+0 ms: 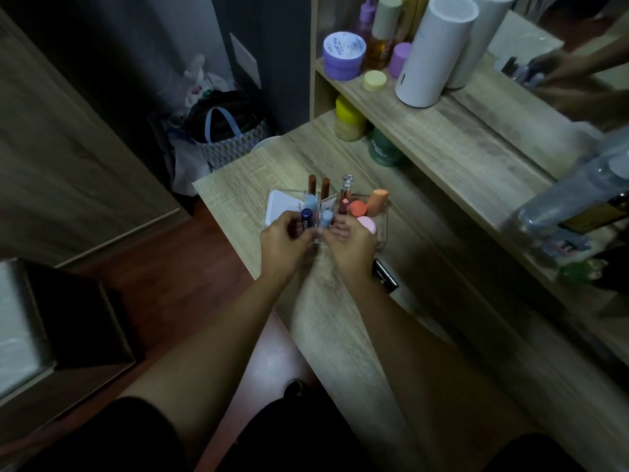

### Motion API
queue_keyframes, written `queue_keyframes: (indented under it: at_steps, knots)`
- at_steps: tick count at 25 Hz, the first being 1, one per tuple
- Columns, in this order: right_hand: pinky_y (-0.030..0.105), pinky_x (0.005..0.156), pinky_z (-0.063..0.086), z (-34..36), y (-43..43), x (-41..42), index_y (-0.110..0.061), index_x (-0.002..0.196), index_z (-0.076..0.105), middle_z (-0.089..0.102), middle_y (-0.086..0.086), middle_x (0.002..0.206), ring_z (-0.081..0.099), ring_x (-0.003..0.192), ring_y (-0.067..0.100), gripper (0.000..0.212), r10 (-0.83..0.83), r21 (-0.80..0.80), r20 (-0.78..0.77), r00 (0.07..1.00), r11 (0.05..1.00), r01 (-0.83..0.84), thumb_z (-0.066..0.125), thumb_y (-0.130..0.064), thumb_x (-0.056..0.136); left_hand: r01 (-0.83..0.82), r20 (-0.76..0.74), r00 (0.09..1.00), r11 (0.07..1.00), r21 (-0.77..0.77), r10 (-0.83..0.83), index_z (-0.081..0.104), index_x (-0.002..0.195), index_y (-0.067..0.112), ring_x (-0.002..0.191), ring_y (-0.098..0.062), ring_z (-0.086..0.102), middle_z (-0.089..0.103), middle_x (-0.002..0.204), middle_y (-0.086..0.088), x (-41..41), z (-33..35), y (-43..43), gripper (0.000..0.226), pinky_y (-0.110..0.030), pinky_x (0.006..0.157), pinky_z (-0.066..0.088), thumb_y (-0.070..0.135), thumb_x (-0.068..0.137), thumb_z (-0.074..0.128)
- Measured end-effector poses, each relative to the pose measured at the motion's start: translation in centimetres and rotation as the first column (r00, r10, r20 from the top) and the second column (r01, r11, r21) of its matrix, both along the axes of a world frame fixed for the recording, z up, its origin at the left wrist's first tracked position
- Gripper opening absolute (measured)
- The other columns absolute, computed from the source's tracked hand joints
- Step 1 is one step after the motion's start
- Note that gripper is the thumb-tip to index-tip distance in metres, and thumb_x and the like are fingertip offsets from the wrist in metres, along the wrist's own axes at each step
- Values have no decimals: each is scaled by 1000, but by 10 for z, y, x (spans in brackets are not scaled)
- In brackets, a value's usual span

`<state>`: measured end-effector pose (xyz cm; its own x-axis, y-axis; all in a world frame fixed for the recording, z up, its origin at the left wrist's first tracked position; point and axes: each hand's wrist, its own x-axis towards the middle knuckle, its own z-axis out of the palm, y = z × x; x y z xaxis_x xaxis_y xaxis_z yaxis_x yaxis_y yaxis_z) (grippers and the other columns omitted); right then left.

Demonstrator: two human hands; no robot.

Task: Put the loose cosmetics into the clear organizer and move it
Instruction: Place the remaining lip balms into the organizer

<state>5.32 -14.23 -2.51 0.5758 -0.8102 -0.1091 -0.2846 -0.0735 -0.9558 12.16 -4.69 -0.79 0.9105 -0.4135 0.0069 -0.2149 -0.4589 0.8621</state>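
On the wood-grain table (340, 335), the left hand (282, 241) and right hand (349, 245) each close their grip on the near wall of the clear organizer (381, 229), which stands mid-table holding upright tubes and sponges, with jars on the shelf (425, 120) beyond.

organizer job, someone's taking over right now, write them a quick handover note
Left hand and right hand: both grip the near side of the clear organizer, which sits on the desk.
Done: lip tubes, sponges and a white compact are already inside.
Left: a dark item still lies loose on the desk by the right wrist; add it, then move the organizer.
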Motion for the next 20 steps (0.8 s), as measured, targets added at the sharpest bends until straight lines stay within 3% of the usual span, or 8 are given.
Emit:
queue_keyframes:
  at_steps: [5,10,13,16,20]
  knots:
    - [16,71,53,-10,3,-5,-3,108,68,74,13,98,69,82,16,34,22,-42,-64,998,999,-24,74,-1,75,24,38,999,999,24,-25,68,100,8,76,-10,61,71,87,-3,-1,-3,-1,24,-5,66,42,15,77,73]
    - [34,78,59,-8,3,-8,-2,107,69,73,15,97,65,80,13,32,37,-185,-123,992,981,-59,71,2,75,23,57,998,999,35,-25,67,103,8,78,-13,64,74,91,-7,-1,-6,1,25,-5,68,40,14,79,71]
    - [42,79,59,-6,3,-7,-1,105,69,71,17,98,68,84,24,29,40,-233,-172,984,969,-80,72,0,76,48,94,994,993,109,-59,68,105,6,83,-21,66,73,93,-11,-3,-10,2,26,-16,72,42,12,80,70]
    - [45,80,58,-4,2,-6,0,106,67,68,19,101,66,87,28,29,58,-241,-212,976,964,-109,71,-2,77,77,147,983,976,205,-108,68,104,3,87,-27,60,68,95,-16,-1,-13,0,25,-20,71,36,13,81,68]
    - [44,81,57,1,0,-9,3,109,66,68,21,102,66,88,30,31,94,-263,-234,968,952,-156,69,-1,78,82,127,985,969,232,-114,67,106,3,88,-28,59,65,97,-18,0,-11,1,27,-26,75,40,12,80,69]
